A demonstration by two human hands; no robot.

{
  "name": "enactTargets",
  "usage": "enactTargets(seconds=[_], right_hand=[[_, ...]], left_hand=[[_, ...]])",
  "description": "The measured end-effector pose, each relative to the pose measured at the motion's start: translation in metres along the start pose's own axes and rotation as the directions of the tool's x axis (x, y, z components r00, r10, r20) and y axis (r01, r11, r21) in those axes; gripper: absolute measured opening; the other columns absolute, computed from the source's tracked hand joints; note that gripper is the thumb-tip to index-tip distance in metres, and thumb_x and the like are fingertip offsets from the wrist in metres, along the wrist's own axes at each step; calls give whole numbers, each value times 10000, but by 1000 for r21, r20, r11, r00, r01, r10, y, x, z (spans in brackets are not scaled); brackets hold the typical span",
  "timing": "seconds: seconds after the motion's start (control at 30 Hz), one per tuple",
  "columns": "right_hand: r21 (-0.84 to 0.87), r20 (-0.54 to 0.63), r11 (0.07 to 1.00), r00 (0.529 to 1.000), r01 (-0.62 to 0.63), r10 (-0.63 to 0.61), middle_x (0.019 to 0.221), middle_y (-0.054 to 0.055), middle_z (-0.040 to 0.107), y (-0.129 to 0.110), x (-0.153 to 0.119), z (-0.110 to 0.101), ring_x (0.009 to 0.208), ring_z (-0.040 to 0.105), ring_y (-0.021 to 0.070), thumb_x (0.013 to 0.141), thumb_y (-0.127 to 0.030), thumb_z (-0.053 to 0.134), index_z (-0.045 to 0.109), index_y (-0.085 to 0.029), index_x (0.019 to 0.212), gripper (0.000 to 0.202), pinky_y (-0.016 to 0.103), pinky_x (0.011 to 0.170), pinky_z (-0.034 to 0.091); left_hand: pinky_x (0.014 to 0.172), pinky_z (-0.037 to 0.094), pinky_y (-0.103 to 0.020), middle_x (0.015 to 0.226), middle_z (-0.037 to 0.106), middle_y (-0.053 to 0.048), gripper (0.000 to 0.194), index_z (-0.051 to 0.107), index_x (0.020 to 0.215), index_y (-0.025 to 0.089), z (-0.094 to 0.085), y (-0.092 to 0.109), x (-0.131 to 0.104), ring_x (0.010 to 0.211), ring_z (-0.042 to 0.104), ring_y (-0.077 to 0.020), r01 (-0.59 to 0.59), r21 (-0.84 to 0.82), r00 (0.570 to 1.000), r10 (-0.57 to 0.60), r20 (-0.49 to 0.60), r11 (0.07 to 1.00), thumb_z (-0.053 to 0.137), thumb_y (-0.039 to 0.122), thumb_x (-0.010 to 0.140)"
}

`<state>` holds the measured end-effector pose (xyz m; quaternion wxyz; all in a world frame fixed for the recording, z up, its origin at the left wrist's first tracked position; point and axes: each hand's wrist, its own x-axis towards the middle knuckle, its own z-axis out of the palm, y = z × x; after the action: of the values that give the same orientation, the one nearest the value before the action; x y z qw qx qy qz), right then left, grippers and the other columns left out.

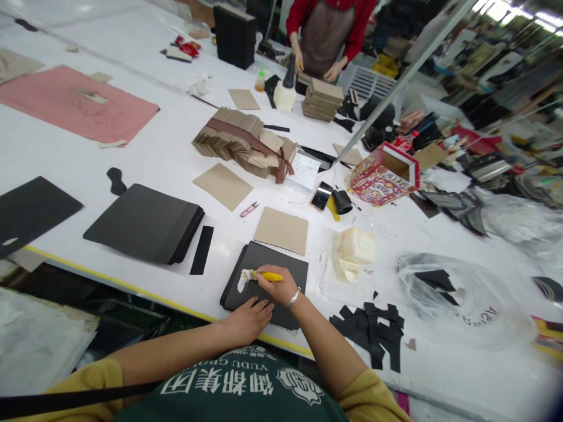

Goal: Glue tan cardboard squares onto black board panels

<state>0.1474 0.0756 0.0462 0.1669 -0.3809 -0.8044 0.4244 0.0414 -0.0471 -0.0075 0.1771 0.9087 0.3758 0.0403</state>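
My right hand (278, 285) is closed round the yellow handle of a glue brush (269, 276). White glue coats its bristles, and a wet white smear (242, 285) lies under them on the top sheet of a stack of dark grey sheets (288, 266). Flat on the near edge of that same stack rests my left hand (250, 321), its fingers stretched out and holding nothing. A beige card (281, 230) lies just beyond the stack. To the right stands a whitish, glue-crusted container (354, 249).
A taller dark stack (145, 223) and a black strip (202, 250) are on the left. Black scraps (373, 331) and a plastic bag (461, 299) lie right. Bundled cards (241, 140), snips (249, 209) and a phone (321, 195) are beyond. A co-worker (329, 35) stands across the table.
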Motion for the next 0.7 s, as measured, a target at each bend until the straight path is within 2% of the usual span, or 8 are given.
enactTargets(seconds=[0.17,0.3,0.43,0.6,0.7], right_hand=[[-22,-204,998,978,-58,53,805,-2,653,14,27,-6,753,588,124,797,-340,456,638,-212,807,223,221,726,433],[-31,-275,993,957,-110,97,777,-10,651,20,31,-8,730,587,127,793,-332,455,630,-216,788,210,221,712,432],[-68,-316,973,929,-223,190,762,-19,645,34,5,-24,715,583,127,787,-352,441,619,-227,776,218,220,689,435],[-105,-426,906,842,-410,332,711,-24,636,58,-47,-61,668,579,126,786,-396,429,609,-223,747,252,220,652,432],[-119,-497,880,795,-460,348,700,-21,636,64,-65,-72,656,581,125,790,-399,432,608,-214,738,260,220,660,425]], left_hand=[[943,267,-422,1305,433,-120,396,449,1219,134,0,0,0,1183,371,-258,4,6,1000,-4,14,1000,336,224,850],[928,283,-417,1308,432,-116,392,456,1212,138,-4,-1,3,1178,376,-256,1,5,999,-1,40,1000,357,226,843],[906,298,-397,1300,442,-106,384,464,1202,161,-6,-2,5,1165,390,-241,-4,10,998,3,58,1000,396,229,830],[882,302,-353,1282,466,-88,366,495,1176,190,-10,-5,9,1139,415,-217,2,4,996,-2,90,1000,433,276,826],[862,309,-339,1284,464,-76,385,489,1187,207,-12,-6,11,1130,418,-210,-7,8,993,6,121,1000,448,314,819]])
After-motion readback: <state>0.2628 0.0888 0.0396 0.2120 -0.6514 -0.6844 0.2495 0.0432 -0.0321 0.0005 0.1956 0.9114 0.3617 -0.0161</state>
